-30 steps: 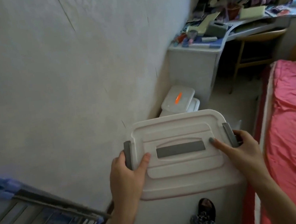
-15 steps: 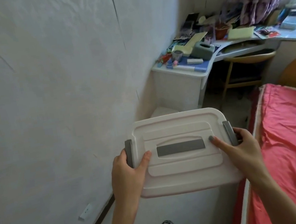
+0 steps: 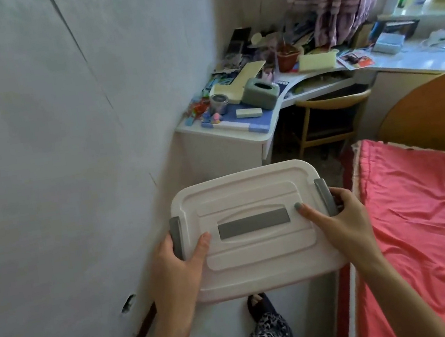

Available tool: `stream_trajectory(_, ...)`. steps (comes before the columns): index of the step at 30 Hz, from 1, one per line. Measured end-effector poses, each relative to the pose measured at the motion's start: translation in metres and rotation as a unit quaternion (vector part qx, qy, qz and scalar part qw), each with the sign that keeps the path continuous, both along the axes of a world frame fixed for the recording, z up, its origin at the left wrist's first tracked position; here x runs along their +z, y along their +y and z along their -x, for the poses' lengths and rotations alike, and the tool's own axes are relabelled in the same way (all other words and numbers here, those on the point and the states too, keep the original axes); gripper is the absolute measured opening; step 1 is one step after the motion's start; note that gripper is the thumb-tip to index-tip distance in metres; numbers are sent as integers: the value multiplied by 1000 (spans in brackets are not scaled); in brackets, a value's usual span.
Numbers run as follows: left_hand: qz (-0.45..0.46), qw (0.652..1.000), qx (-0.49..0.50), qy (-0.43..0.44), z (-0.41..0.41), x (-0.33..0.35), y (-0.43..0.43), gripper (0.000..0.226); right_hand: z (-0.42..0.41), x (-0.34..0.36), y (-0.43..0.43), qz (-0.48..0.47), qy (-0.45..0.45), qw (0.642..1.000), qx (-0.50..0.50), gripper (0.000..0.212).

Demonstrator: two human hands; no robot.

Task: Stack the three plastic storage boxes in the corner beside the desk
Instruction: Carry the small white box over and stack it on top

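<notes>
I carry a white plastic storage box (image 3: pixel 261 260) with a grey lid handle and grey side clips, held level at waist height. My left hand (image 3: pixel 178 264) grips its left end at the clip, thumb on the lid. My right hand (image 3: pixel 341 219) grips the right end, thumb lying on the lid. The white desk (image 3: pixel 220 145) stands ahead against the wall. The corner beside it is hidden behind the box I hold, and no other storage box shows.
The wall (image 3: pixel 56 164) runs along my left. A bed with a pink sheet (image 3: pixel 431 223) fills the right side, leaving a narrow floor strip. A wooden chair (image 3: pixel 332 117) sits under the cluttered desk. My foot (image 3: pixel 260 307) is below the box.
I have walked toward the desk with the box in both hands. The stacked white boxes seen beside the desk a second ago have gone out of sight behind the carried box.
</notes>
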State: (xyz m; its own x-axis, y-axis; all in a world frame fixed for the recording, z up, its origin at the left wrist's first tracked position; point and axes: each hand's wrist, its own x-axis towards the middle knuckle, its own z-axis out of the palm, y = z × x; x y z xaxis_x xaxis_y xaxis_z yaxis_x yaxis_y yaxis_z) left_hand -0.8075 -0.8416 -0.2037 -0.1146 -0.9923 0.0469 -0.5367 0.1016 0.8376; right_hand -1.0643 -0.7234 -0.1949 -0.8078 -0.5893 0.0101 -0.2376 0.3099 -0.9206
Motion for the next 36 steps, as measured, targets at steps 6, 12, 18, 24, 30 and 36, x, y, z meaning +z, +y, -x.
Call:
stream_trajectory(6,-5,999,45,11,70,-5,-70,42,74,2,-92,-19,14,999,27,60)
stream_trajectory(12,-22,994,109,-2,112,-14,-135,47,124,3,-181,-33,10,996,80,64)
stream_trajectory(18,-33,985,169,-21,128,-14,-158,56,150,-3,-241,-65,6,988,138,68)
stream_trajectory(24,-67,962,261,-32,140,-20,-179,61,163,-15,-314,-86,27,970,225,82)
stream_trajectory(30,-84,927,365,-20,164,-29,-196,51,177,-28,-392,-125,40,931,342,85)
stream_trajectory(36,-121,880,459,-11,194,-48,-207,53,183,-45,-454,-137,41,893,428,77)
